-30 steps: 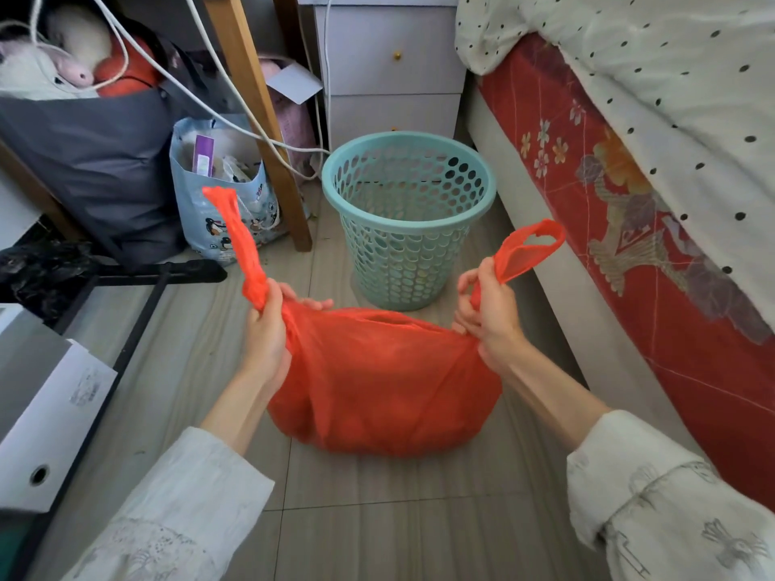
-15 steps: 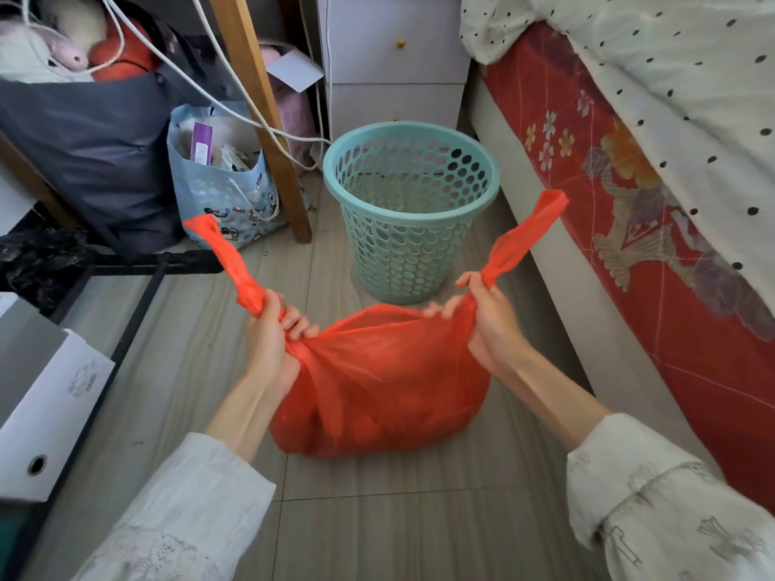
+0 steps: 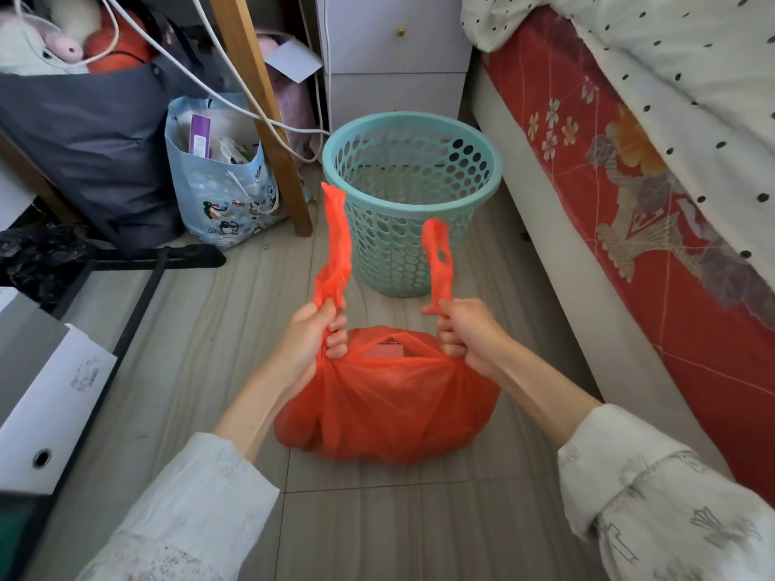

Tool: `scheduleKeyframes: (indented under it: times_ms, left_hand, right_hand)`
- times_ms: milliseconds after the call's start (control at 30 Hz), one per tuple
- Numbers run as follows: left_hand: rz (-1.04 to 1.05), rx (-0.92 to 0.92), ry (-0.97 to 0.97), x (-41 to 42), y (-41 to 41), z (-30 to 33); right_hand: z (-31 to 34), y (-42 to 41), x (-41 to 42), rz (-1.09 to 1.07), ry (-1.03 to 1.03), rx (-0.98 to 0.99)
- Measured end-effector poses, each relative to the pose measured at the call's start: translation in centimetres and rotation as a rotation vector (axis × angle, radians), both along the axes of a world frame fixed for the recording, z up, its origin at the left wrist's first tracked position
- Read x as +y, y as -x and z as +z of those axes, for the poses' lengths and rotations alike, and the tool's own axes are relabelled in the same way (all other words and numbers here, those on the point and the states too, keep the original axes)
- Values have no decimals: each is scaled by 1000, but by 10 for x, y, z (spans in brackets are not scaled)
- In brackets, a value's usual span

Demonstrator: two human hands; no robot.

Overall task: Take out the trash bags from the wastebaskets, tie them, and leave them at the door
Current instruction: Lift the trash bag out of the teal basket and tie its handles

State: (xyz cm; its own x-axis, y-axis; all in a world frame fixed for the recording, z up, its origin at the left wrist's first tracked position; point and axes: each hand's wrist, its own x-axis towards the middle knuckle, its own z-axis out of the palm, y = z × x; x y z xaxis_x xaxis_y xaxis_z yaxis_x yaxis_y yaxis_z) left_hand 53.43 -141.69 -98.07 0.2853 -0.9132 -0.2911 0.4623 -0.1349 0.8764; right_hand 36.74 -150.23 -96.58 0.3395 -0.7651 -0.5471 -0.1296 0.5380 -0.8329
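A full orange trash bag (image 3: 390, 408) sits on the tiled floor in front of me. My left hand (image 3: 310, 341) grips the bag's left handle, whose loose end stands up above my fist. My right hand (image 3: 469, 333) grips the right handle, its looped end also sticking upward. The bag's mouth gapes slightly between my hands and something pale shows inside. Just behind the bag stands a teal perforated wastebasket (image 3: 413, 199), upright and with no liner in it.
A bed with a red flowered side (image 3: 629, 211) runs along the right. A white drawer unit (image 3: 394, 56) stands behind the basket. To the left are a wooden leg (image 3: 268, 132), a blue gift bag (image 3: 222, 195), a dark tote, cables and a white box (image 3: 46, 404).
Both hands have come closer together over the bag. The handles, earlier pulled outward to the sides, now stand upright, and the bag's top has bunched narrower.
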Motion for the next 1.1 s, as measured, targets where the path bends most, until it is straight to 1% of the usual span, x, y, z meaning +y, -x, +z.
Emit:
scheduleKeyframes:
  times_ms: [100, 200, 267, 300, 333, 400, 433, 467, 500, 533, 567, 600, 667, 700, 767, 833, 900, 933, 1033, 1100]
  left_hand:
    - [-135, -210, 18, 0, 8, 0]
    - [-253, -377, -56, -1, 16, -2]
    - [-296, -496, -113, -3, 18, -1]
    - [-313, -585, -123, -4, 19, -1]
    - [-336, -716, -116, -4, 19, 1]
    - [-442, -1042, -81, -3, 21, 3]
    - [-494, -1189, -77, -3, 23, 2]
    - [-533, -1292, -83, -3, 25, 0]
    - [-561, -1353, -88, -3, 27, -2]
    - [-582, -1375, -87, -4, 30, -3]
    - [-602, -1341, -83, -4, 30, -3]
    - [-598, -1201, -84, -5, 29, -4]
    - [-519, -749, -161, -6, 25, -4]
    - [-481, -566, -207, -5, 20, -5]
    - [-437, -346, -261, -2, 11, -7]
    - [-396, -201, -263, -1, 4, -6]
    - [-357, -151, -276, -3, 0, -3]
    - [-349, -125, -291, -4, 0, -1]
    - [-344, 15, -294, -9, 1, 3]
    - [-403, 34, -291, -8, 2, 8]
  right_hand:
    - [-3, 6, 1, 95, -44, 123]
    - [-2, 7, 5, 264, -15, 225]
    - [0, 6, 5, 318, -31, 187]
    - [1, 7, 4, 354, -59, 142]
    - [2, 8, 4, 404, -86, 91]
    - [3, 8, 5, 486, -87, 20]
    - [3, 6, 5, 477, -59, 7]
    - [1, 3, 6, 426, -14, 0]
    - [-1, 1, 6, 349, 33, -12]
    - [-3, -1, 5, 273, 63, -37]
    - [-4, -1, 4, 218, 61, -79]
    - [-5, -1, 3, 188, 25, -129]
    - [-4, 1, 2, 197, -77, -205]
    - [-3, 2, 3, 238, -103, -214]
    - [-2, 5, 4, 377, -61, -161]
    - [2, 11, 4, 535, 56, -43]
    - [5, 15, 2, 603, 197, 95]
    - [6, 15, 1, 577, 275, 166]
    - [3, 6, -1, 390, 478, 309]
    - [-3, 0, -1, 312, 636, 436]
